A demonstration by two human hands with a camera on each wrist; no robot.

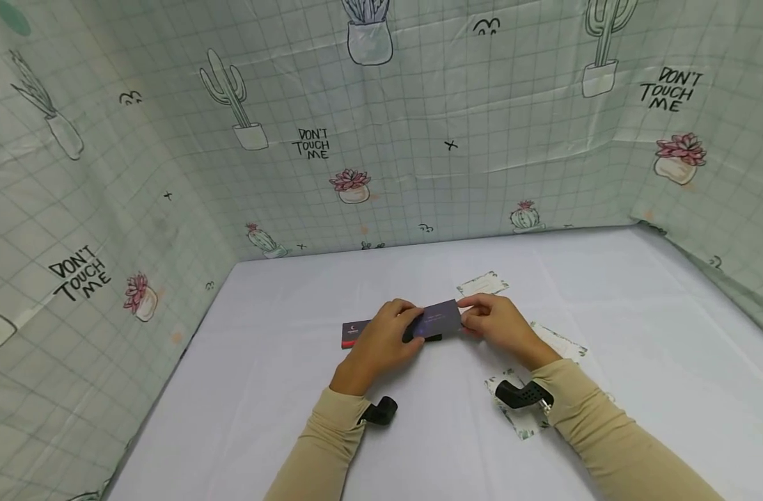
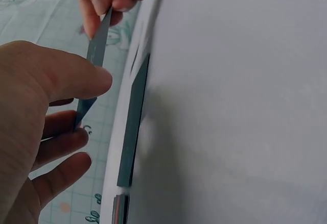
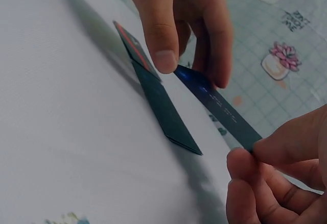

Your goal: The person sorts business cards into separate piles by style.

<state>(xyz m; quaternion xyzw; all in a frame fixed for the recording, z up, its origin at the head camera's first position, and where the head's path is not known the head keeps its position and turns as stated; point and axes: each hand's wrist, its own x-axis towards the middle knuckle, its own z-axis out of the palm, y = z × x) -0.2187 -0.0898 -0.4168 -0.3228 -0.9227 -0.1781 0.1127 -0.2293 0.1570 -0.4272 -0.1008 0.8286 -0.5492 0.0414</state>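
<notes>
Both hands pinch one dark card point(image 1: 440, 320) just above the table point(image 1: 638, 334): left hand point(image 1: 384, 341) at its left end, right hand point(image 1: 497, 323) at its right, long axis running between them

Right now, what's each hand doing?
Left hand: pinching one end of the dark card.
Right hand: pinching the card's other end.
</notes>
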